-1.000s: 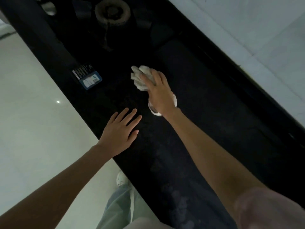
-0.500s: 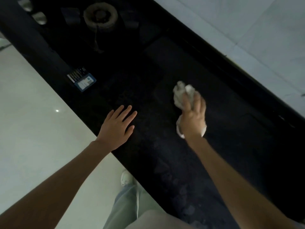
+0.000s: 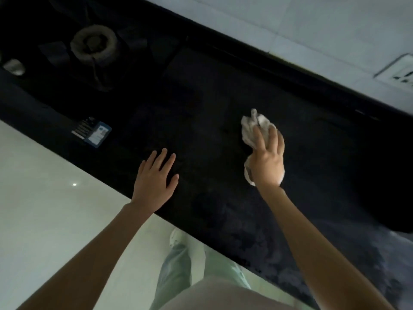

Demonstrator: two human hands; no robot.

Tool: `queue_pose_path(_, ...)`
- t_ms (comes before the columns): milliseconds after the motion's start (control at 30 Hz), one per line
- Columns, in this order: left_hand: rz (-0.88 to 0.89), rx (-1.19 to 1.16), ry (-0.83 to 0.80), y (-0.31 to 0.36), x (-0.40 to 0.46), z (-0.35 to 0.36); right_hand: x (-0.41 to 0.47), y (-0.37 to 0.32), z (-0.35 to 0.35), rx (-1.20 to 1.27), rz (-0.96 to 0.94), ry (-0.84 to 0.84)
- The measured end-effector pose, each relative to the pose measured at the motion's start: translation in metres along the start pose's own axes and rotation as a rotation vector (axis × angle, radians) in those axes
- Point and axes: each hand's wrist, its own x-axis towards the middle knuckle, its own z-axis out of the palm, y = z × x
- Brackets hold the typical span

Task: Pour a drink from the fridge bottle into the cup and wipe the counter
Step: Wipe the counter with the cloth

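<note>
On the dark counter [image 3: 201,121], well over to the wall side of the blue-cased card [image 3: 97,133], the crumpled pale cloth [image 3: 253,128] sits under the right hand [image 3: 267,163]. The fingers lie fairly straight over the top of it, pressing it flat to the surface; part of the cloth bunches out beyond the fingertips and a fold peeks out under the heel of the palm. Whether the thumb hooks into the cloth I cannot tell.

Between the cloth and the card, toward the counter's front edge, the left hand [image 3: 156,175] rests flat, fingers spread, holding nothing, just bracing.

No bottle and no cup in sight, so this looks like the wiping stage.

Now the risks. That cloth is only pinned, not gripped, so a fast stroke could roll it out from under the palm. A long sweep toward the card could knock it off the front edge onto the floor. Beyond the card sits the stove burner [image 3: 93,44]; running the cloth that far could snag it on the grate. And the counter is so dark that missed smears would be hard to spot.
</note>
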Motion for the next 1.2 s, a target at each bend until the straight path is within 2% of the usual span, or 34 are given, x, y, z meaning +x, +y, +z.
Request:
queue_pose_path(100, 0.024, -0.013, 0.025, -0.001, -0.001, -0.001, -0.064, -0.019, 0.001, -0.034, 0.029, 0.050)
queue_pose_path(200, 0.051, -0.011, 0.044, -0.004, -0.001, 0.001, -0.095, -0.068, 0.011, 0.013, -0.026, -0.029)
queue_pose_path(300, 0.078, 0.007, 0.048, -0.007, -0.001, 0.002, -0.077, -0.097, 0.022, 0.064, -0.111, -0.087)
queue_pose_path(367, 0.094, 0.035, 0.054, -0.008, 0.000, 0.001, -0.045, -0.094, 0.024, 0.065, -0.100, -0.124)
queue_pose_path(467, 0.110, 0.075, 0.046, -0.009, 0.002, -0.001, 0.005, -0.059, 0.015, 0.023, -0.001, -0.172)
queue_pose_path(567, 0.128, 0.104, 0.021, -0.009, 0.000, -0.002, 0.025, 0.000, -0.003, 0.047, 0.205, -0.083)
queue_pose_path(667, 0.129, 0.108, 0.001, -0.011, 0.000, -0.003, -0.008, 0.031, -0.021, 0.047, 0.422, -0.027)
queue_pose_path(733, 0.126, 0.095, -0.001, -0.011, 0.000, -0.004, -0.050, 0.022, -0.026, 0.011, 0.470, 0.011)
queue_pose_path(867, 0.115, 0.078, -0.023, -0.006, -0.002, -0.005, -0.123, -0.043, -0.006, -0.027, 0.341, 0.113)
queue_pose_path(1000, 0.113, 0.085, -0.033, -0.007, -0.003, -0.003, -0.129, -0.118, 0.018, 0.034, 0.175, 0.030)
queue_pose_path(1100, 0.134, 0.113, -0.029, -0.009, -0.001, -0.004, -0.090, -0.110, 0.018, 0.060, 0.063, -0.069)
queue_pose_path(1200, 0.151, 0.118, -0.039, -0.011, 0.001, -0.006, -0.069, -0.065, 0.001, 0.025, 0.148, -0.084)
